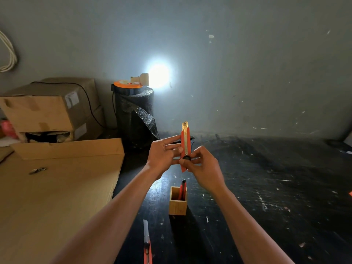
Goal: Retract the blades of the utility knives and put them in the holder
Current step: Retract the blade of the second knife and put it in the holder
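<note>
I hold an orange utility knife [185, 141] upright in front of me with both hands. My left hand [163, 155] pinches its body from the left. My right hand [202, 166] grips the lower end, thumb on the black slider knob. No bare blade shows past the knife's metal tip. Below, a small wooden holder [178, 203] stands on the dark table with one red knife [182, 189] upright inside it. Another red knife [147, 244] lies at the near edge with its blade extended.
A large flat cardboard sheet [57, 197] covers the table's left side, with keys [37, 170] on it. Cardboard boxes [47, 111] stack at the back left. A black bubble-wrap roll [136, 115] with a bright lamp [158, 75] stands against the wall.
</note>
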`<state>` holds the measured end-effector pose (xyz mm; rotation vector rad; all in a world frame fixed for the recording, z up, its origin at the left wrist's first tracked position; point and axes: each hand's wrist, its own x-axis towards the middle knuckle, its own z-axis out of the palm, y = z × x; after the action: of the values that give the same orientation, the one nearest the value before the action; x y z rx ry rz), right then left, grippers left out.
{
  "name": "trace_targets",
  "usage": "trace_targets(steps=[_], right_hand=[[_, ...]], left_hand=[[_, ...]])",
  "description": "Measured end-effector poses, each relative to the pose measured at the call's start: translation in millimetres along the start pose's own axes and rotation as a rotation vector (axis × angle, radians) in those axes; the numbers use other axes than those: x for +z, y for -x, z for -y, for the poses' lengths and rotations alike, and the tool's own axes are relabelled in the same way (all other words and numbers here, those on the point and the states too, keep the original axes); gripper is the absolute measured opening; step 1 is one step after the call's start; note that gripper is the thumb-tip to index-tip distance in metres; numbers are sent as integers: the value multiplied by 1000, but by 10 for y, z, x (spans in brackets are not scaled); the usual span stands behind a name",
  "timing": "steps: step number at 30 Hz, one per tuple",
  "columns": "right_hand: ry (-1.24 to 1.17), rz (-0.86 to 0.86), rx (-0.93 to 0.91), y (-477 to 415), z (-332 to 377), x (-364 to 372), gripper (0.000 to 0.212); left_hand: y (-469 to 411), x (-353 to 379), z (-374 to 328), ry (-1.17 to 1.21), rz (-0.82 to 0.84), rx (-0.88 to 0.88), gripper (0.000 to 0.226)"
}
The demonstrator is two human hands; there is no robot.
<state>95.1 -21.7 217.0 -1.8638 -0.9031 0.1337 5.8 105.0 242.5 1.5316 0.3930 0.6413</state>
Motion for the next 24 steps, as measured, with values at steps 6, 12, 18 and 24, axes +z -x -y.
trace_targets(steps=[6,12,18,24], right_hand=[[-95,-1,31,-102,-71,64,37],[-112,79,62,-263,-360,229,41],[-68,94,163,-407,-833,492,15],[3,110,256,-551,-1316,854,10]], left_hand=[[-3,-42,255,57,13,-80,45],[-93,-69,752,56,5,-175,44],[-165,-157,1396,-307,-79,-253,48],[-186,-153,1943,-549,-10,-347,65]])
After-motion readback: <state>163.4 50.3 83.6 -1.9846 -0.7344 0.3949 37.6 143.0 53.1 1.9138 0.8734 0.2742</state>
